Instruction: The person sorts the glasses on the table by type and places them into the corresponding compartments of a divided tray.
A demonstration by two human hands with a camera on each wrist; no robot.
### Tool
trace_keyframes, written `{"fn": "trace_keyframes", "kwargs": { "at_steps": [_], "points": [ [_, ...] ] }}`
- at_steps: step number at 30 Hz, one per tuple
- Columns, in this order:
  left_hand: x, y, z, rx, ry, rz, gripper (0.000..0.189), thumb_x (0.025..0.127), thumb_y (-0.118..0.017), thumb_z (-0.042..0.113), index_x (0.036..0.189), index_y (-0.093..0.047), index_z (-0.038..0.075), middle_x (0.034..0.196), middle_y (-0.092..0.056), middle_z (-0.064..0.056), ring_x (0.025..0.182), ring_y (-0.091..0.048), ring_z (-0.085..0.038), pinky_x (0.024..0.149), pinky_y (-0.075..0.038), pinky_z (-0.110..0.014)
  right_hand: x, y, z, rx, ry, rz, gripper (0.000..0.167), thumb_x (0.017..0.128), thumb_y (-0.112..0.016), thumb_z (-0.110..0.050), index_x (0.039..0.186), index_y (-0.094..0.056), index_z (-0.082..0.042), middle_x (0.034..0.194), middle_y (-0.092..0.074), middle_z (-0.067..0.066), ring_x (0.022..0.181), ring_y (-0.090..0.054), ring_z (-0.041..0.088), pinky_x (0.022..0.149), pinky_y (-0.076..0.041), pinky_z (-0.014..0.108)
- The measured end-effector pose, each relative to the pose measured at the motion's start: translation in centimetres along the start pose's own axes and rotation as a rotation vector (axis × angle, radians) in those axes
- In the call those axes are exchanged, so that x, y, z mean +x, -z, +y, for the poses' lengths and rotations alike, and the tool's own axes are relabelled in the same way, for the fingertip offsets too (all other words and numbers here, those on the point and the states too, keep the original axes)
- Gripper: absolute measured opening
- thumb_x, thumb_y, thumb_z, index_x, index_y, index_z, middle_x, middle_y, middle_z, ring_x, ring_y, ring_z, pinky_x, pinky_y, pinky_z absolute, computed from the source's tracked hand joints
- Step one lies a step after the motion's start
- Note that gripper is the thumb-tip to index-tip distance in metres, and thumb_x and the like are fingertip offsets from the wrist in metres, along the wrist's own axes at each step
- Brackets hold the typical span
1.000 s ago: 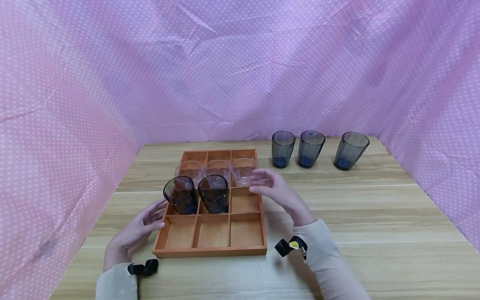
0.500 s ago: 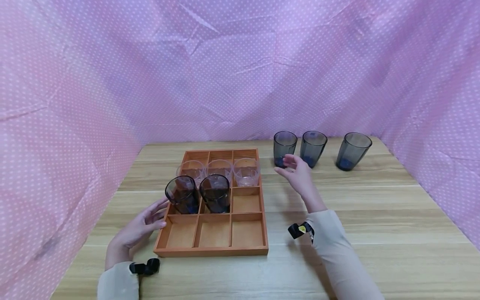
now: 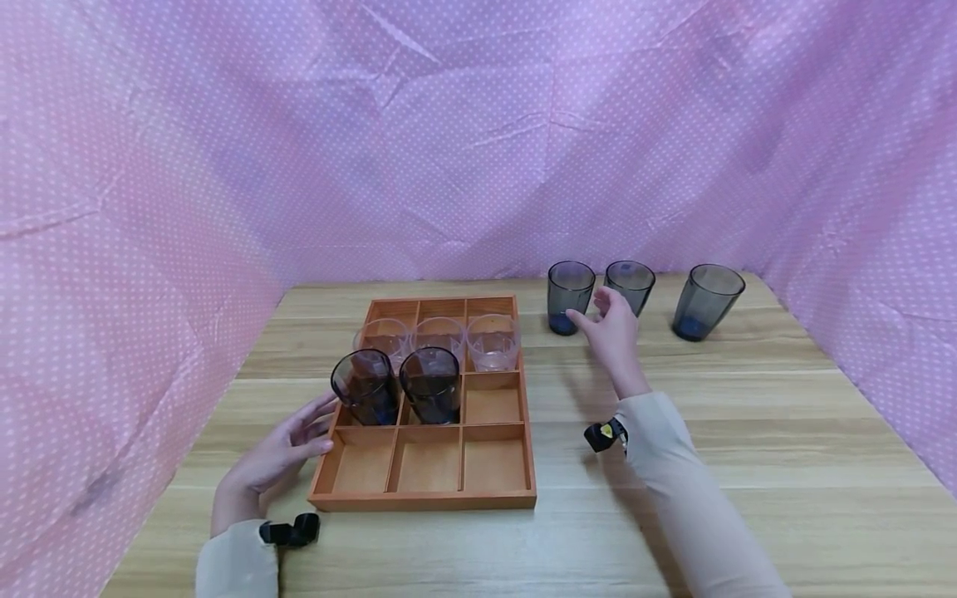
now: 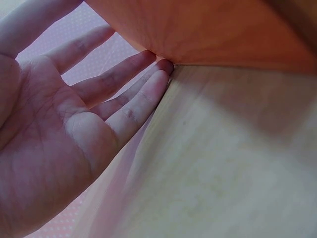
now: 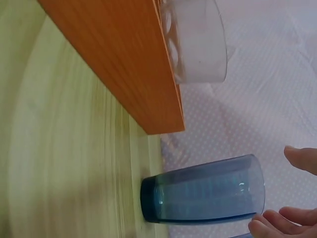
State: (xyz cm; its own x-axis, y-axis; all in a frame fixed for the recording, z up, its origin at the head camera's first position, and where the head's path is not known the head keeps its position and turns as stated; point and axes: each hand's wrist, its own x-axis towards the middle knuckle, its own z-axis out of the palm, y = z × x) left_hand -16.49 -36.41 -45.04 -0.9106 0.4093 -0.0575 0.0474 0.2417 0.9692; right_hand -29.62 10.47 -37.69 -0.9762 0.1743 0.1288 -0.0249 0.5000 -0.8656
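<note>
My left hand (image 3: 272,461) rests its fairly straight fingers against the left side of a wooden divided tray (image 3: 422,502); the left wrist view shows the fingertips (image 4: 157,82) at the tray's wall. Over on the right, my right hand (image 3: 615,336) reaches towards a dark tinted glass (image 3: 570,291), thumb and fingers spread apart. In the right wrist view that glass (image 5: 208,191) stands upright on the table, the fingers near its rim; whether they touch it I cannot tell. A second tinted glass (image 3: 631,282) is partly hidden behind the hand.
In the tray's middle row sit two dark glasses (image 3: 365,386), tilted in view. Behind them are three clear cups (image 3: 493,345) in the far row. A third tinted glass (image 3: 706,303) stands farther right on the wooden table (image 3: 748,432). Pink dotted cloth (image 3: 478,166) hangs behind.
My right hand has moved from the clear cup at the tray's right side, rightward and away from me, to the tinted glasses. My left hand stays at the tray.
</note>
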Motion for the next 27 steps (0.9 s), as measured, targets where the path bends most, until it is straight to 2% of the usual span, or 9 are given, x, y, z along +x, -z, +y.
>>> {"fn": "trace_keyframes", "kwargs": {
  "at_steps": [4, 8, 13, 18, 27],
  "points": [
    [0.0, -0.1, 0.0, 0.02, -0.005, 0.011, 0.073, 0.096, -0.056, 0.006, 0.155, -0.012, 0.002, 0.152, -0.013, -0.036, 0.12, -0.043, 0.017, 0.095, -0.043, -0.009, 0.9, 0.1, 0.2, -0.074, -0.004, 0.006, 0.07, 0.087, -0.072, -0.028, 0.141, -0.041, 0.004, 0.143, -0.048, 0.023, 0.133, -0.047, 0.035, 0.113, -0.037, 0.045],
    [-0.1, -0.1, -0.1, 0.014, 0.002, 0.012, 0.074, 0.096, -0.056, 0.007, 0.154, -0.011, 0.001, 0.152, -0.009, -0.039, 0.119, -0.043, 0.018, 0.095, -0.042, -0.008, 1.7, -0.1, 0.3, -0.104, -0.004, -0.003, 0.075, 0.087, -0.072, -0.032, 0.143, -0.038, 0.005, 0.145, -0.048, 0.023, 0.136, -0.044, 0.035, 0.118, -0.028, 0.045],
    [-0.1, -0.1, -0.1, 0.01, 0.007, 0.009, 0.074, 0.096, -0.056, 0.007, 0.154, -0.01, 0.001, 0.153, -0.005, -0.04, 0.118, -0.042, 0.019, 0.094, -0.041, -0.008, 2.5, -0.4, 0.4, -0.13, -0.015, -0.041, 0.078, 0.088, -0.071, -0.034, 0.145, -0.035, 0.006, 0.145, -0.046, 0.026, 0.137, -0.041, 0.038, 0.117, -0.029, 0.046],
    [-0.2, 0.1, -0.2, 0.013, 0.002, 0.008, 0.073, 0.097, -0.055, 0.006, 0.155, -0.011, 0.002, 0.153, -0.006, -0.04, 0.118, -0.042, 0.019, 0.094, -0.042, -0.008, 3.3, -1.0, 0.3, -0.193, 0.012, -0.048, 0.078, 0.087, -0.071, -0.034, 0.141, -0.037, 0.009, 0.14, -0.049, 0.029, 0.133, -0.043, 0.041, 0.115, -0.032, 0.049],
    [0.0, 0.1, -0.1, 0.022, 0.016, 0.005, 0.073, 0.097, -0.056, 0.007, 0.155, -0.011, 0.004, 0.154, -0.007, -0.038, 0.118, -0.042, 0.019, 0.094, -0.042, -0.009, 4.2, -1.7, 0.3, -0.118, -0.008, -0.015, 0.085, 0.084, -0.074, -0.037, 0.146, -0.032, 0.004, 0.148, -0.041, 0.025, 0.139, -0.034, 0.042, 0.116, -0.031, 0.049]
  ]
}}
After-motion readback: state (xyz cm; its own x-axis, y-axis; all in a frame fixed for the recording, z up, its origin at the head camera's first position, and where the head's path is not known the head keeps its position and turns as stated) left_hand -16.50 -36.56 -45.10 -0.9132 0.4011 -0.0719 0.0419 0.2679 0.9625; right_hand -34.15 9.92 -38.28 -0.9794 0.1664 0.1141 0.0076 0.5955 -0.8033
